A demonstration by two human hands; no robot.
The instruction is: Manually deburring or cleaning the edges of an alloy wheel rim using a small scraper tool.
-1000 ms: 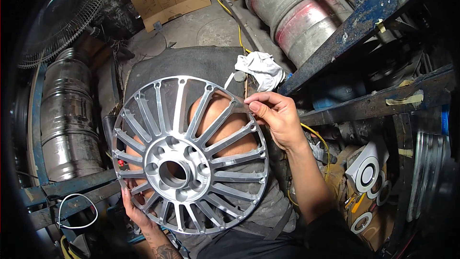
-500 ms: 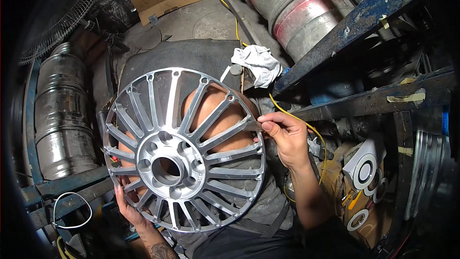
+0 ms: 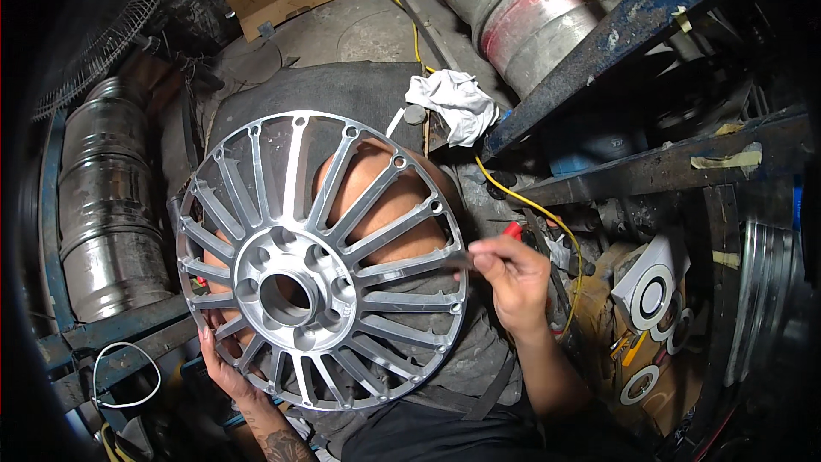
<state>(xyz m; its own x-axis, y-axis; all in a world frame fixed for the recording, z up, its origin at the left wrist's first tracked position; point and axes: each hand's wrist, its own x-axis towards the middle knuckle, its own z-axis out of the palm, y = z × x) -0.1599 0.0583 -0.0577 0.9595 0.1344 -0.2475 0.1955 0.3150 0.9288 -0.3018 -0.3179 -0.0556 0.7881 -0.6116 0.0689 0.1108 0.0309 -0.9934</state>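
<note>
A bare-metal multi-spoke wheel face point(image 3: 295, 289) lies tilted across my lap, its round hub open in the middle. My left hand point(image 3: 221, 364) is closed around the lower left of its outer ring, with some fingers hidden beneath. At the right edge, my right hand point(image 3: 513, 278) pinches a thin dark strip point(image 3: 457, 262) against a spoke's outer end. The strip is blurred, so its kind is unclear. Bare knees show through the gaps between spokes.
Metal drums stand at the left point(image 3: 111, 197) and far right point(image 3: 513, 8). A white rag point(image 3: 457, 107) lies past the wheel, near a yellow cable point(image 3: 513, 192). Blue steel beams point(image 3: 616, 34) cross the right side. A red object point(image 3: 511, 229) shows behind my right hand. Abrasive-looking discs point(image 3: 654, 295) sit lower right.
My right hand has moved down along the ring to a lower spoke end, with the strip still pinched. The view and the wheel have shifted slightly; my left hand keeps its hold.
</note>
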